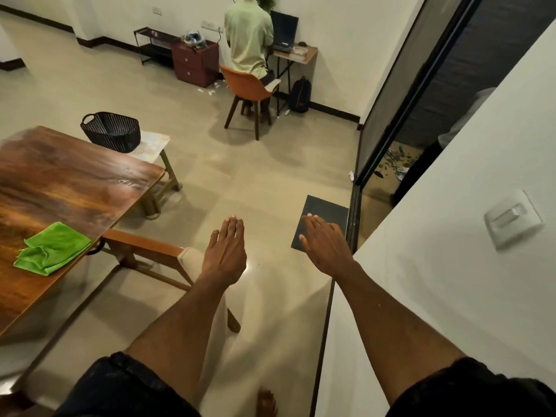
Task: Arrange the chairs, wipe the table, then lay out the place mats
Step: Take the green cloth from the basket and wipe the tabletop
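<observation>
**Both hands out flat, nothing held**

Dark shorts and one bare foot [267, 403] on the floor sit closest below me, and my two forearms reach forward from there. My left hand [225, 254] is stretched out palm down, its fingers [231, 228] straight and pressed together, holding nothing. My right hand [323, 243] is the same, fingers [313, 225] straight and slightly spread, hovering over the near edge of a dark floor mat [326, 215] by the sliding door [391, 94].

Just left of and beneath my left hand is a wooden chair [144, 246] with a pale cushioned part; whether my wrist touches it I cannot tell. Its frame runs under the corner of the wooden bench [60, 182], which lies well left of my fingers. On the bench's near edge rests a crumpled green cloth [51, 251], well apart from both hands. Beyond the bench's far corner a black basket [112, 132] stands on a small pale side table [155, 145].

Far ahead of my fingers a person in a light green shirt [248, 40] sits on an orange chair [248, 85] at a small desk [298, 54] with a laptop [284, 28]. To my right a white wall carries a switch plate [513, 219].
</observation>
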Available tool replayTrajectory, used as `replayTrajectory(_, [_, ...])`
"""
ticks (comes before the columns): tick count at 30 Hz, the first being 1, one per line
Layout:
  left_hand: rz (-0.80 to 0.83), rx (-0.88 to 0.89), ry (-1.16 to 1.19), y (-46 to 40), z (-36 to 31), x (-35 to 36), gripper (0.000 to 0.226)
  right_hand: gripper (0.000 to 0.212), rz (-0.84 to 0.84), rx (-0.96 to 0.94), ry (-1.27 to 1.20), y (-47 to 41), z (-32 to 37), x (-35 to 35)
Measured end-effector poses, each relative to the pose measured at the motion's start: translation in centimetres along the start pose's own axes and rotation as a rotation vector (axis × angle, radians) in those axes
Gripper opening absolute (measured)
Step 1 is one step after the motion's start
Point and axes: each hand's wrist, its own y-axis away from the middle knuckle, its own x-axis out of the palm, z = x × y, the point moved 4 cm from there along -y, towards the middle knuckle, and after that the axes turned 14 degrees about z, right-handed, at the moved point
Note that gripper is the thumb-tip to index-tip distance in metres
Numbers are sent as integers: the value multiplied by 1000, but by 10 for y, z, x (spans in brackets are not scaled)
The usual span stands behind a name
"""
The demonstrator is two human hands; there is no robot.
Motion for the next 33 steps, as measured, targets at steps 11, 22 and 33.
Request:
replayTrajectory(11, [18,-144,-8,-52,13,-16,72,46,3,-132,18,-106,-21,-6])
replayTrajectory(22, [59,-223,44,-137,52,-19,71,45,12,-213,-14,-199,-17,-19])
replayTrajectory(33, [67,-351,105,-220,82,-35,71,45,18,-339,-5,-331,-25,-41])
